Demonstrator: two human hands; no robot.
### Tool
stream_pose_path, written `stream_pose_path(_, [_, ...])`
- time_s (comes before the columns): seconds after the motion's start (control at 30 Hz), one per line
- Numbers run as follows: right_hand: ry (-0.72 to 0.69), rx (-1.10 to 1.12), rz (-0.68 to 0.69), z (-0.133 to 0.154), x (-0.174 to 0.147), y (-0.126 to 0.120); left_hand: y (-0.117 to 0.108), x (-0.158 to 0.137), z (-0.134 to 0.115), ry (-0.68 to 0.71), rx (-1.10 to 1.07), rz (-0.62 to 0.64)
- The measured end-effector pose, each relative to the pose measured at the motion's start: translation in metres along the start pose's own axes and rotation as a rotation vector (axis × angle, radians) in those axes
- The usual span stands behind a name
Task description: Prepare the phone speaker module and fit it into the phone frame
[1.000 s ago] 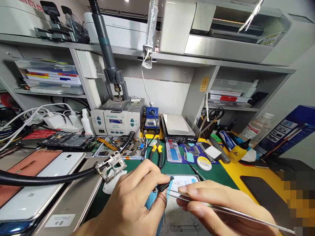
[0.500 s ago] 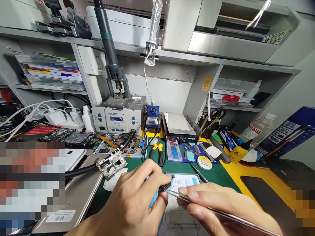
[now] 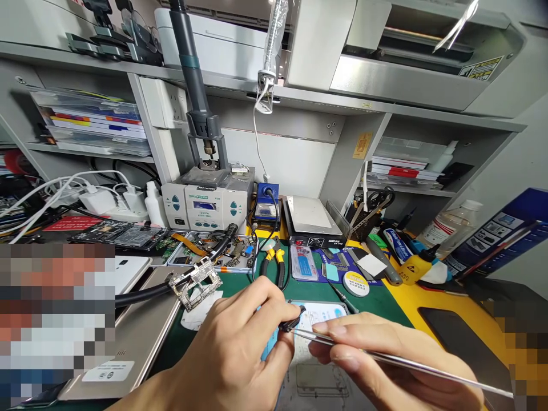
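Note:
Between thumb and forefinger, my left hand (image 3: 244, 342) pinches a small black part (image 3: 293, 321), whose kind I cannot make out since the fingers cover much of it. My right hand (image 3: 385, 354) grips metal tweezers (image 3: 422, 368), held nearly level, their tips at the lower edge of the black part. Beneath both hands lies a blue and white printed sheet or pad (image 3: 314, 365). Left of my left hand, a phone circuit board frame (image 3: 197, 283) is propped above the mat.
Yellow-handled pliers (image 3: 274, 264) and a tray of small parts (image 3: 214, 251) lie beyond the hands. Behind stand a hot-air station (image 3: 208, 205) and a heating plate (image 3: 314, 220). A gold phone (image 3: 124, 342) is at left, a dark phone-shaped slab (image 3: 460, 342) at right, near a yellow bottle (image 3: 415, 268).
The whole view has shifted slightly. Both hands keep their grips, and the tweezers' rear end now shows at the lower right. The tips stay by the black part.

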State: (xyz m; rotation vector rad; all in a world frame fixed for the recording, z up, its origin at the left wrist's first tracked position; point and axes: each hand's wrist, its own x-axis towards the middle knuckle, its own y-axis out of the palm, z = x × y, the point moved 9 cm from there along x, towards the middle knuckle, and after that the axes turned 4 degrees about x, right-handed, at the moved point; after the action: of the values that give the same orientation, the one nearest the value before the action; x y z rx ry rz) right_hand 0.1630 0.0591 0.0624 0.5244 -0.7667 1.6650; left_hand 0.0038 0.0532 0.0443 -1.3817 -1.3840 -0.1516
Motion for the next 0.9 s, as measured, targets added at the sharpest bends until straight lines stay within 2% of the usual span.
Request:
stream_pose_path(0.23, [0.038, 0.039, -0.037, -0.005, 0.002, -0.001, 0.001, 0.002, 0.000, -0.013, 0.000, 0.019])
stream_pose_path(0.43, [0.135, 0.056, -0.013, -0.015, 0.001, 0.001, 0.004, 0.001, 0.002, -0.019, 0.002, 0.043])
stream_pose_path(0.7, [0.153, 0.088, -0.016, -0.016, 0.003, 0.002, 0.001, 0.003, 0.000, -0.011, 0.010, 0.016])
stream_pose_path(0.9, [0.111, 0.058, -0.026, -0.012, 0.002, -0.001, 0.000, 0.002, 0.000, -0.015, 0.009, 0.023])
